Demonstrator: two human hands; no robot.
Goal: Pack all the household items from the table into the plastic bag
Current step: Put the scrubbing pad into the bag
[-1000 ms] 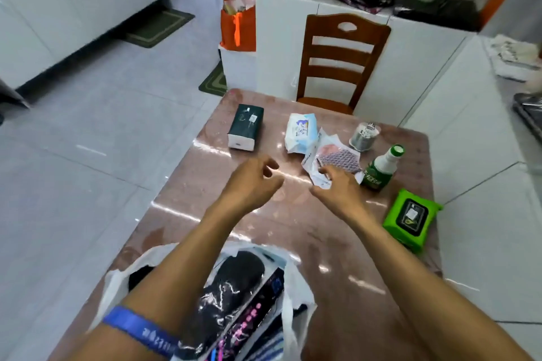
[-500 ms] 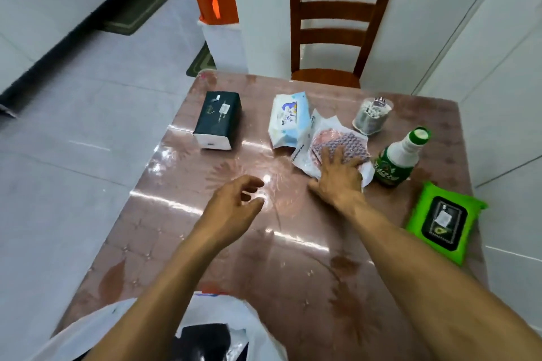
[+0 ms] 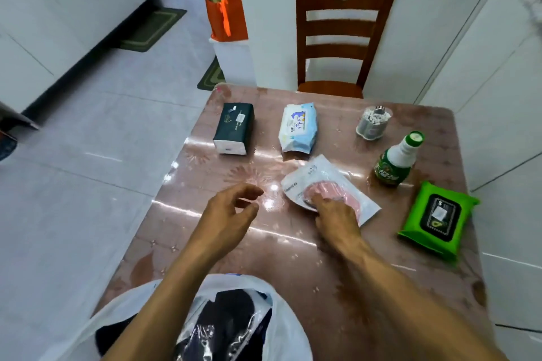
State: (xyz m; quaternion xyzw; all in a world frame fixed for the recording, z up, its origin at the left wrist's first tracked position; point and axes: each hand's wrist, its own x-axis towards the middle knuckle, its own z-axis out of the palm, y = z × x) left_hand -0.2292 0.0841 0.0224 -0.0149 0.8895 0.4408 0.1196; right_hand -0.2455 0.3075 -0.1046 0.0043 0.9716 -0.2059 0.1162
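A white plastic bag lies open at the table's near edge, with dark packaged items inside. My right hand grips the near edge of a clear packet with a pink item in the middle of the table. To the packet's left, my left hand hovers over the table with fingers loosely curled and nothing in it. Also on the table are a dark green tissue pack, a blue wipes pack, a clear cotton-swab jar, a green bottle with a white neck and a bright green wipes pack.
The brown glossy table has a wooden chair at its far side, against white cabinets. An orange bag stands on a white stand at the far left. Tiled floor runs along the table's left.
The clear packet has come nearer to me and turned under my right hand. My left hand stays hovering beside it. The view tilted back, showing more of the bag.
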